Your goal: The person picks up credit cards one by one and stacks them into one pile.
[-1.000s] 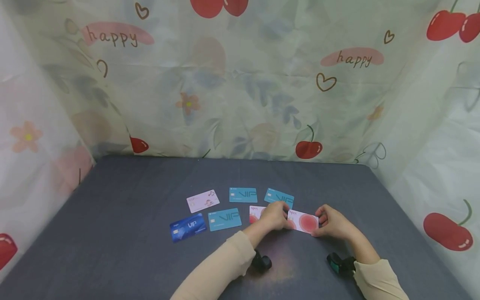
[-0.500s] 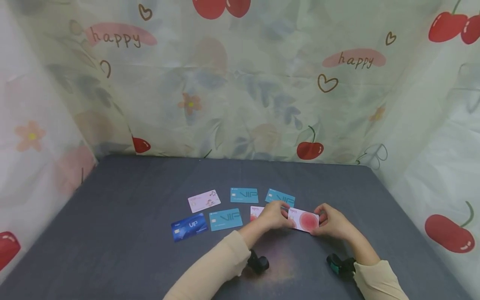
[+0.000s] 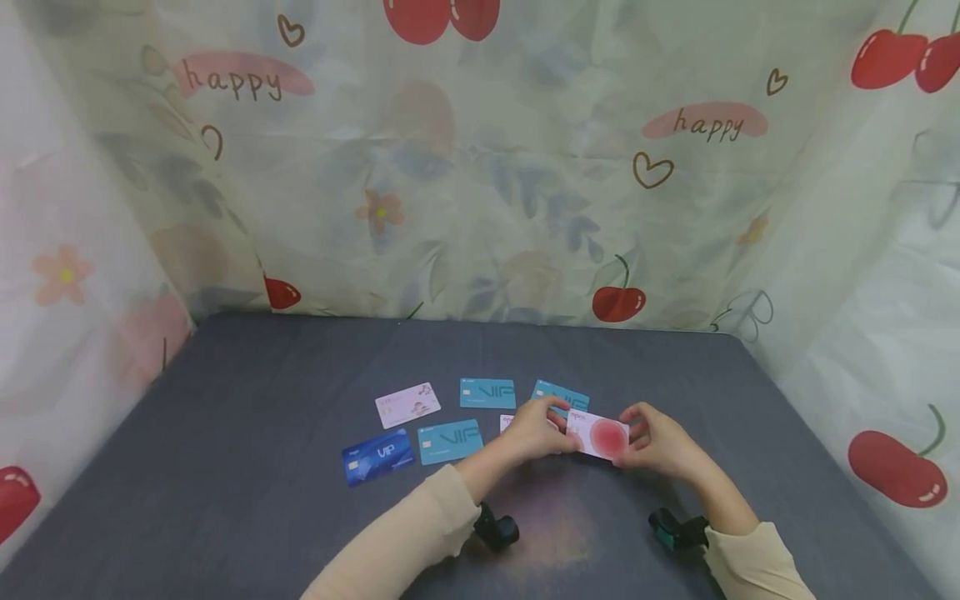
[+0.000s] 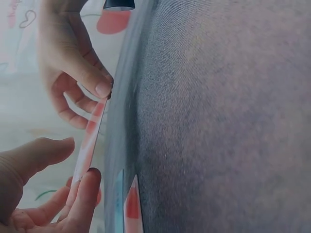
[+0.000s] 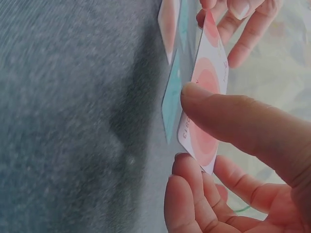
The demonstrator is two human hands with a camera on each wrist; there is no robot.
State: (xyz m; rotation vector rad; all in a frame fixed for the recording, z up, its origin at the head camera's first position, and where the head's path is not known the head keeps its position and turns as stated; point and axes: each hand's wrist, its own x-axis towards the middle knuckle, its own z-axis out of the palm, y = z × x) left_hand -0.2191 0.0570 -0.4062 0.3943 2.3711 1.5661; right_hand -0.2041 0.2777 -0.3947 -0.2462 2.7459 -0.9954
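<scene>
A pink-and-white card point(image 3: 597, 434) with a large red round print is held tilted a little above the table between both hands. My left hand point(image 3: 535, 429) pinches its left end, as the left wrist view shows, with one finger point(image 4: 60, 148) held off it. At the right end my right hand point(image 3: 660, 442) grips it, thumb point(image 5: 233, 114) across the printed face and fingers behind. A similar pink card point(image 3: 506, 423) lies on the table, mostly hidden by my left hand. Just behind the hands lies a teal VIP card point(image 3: 561, 393), partly covered.
On the dark grey table point(image 3: 225, 500) lie two more teal VIP cards, one behind point(image 3: 487, 393) and one nearer point(image 3: 451, 441). Left of them are a pale pink card point(image 3: 408, 405) and a blue VIP card point(image 3: 378, 457). A printed curtain point(image 3: 465, 192) surrounds the table.
Both hands have shifted slightly left and up with the pink card, which now tilts more toward the camera. The left hand covers more of the other pink card.
</scene>
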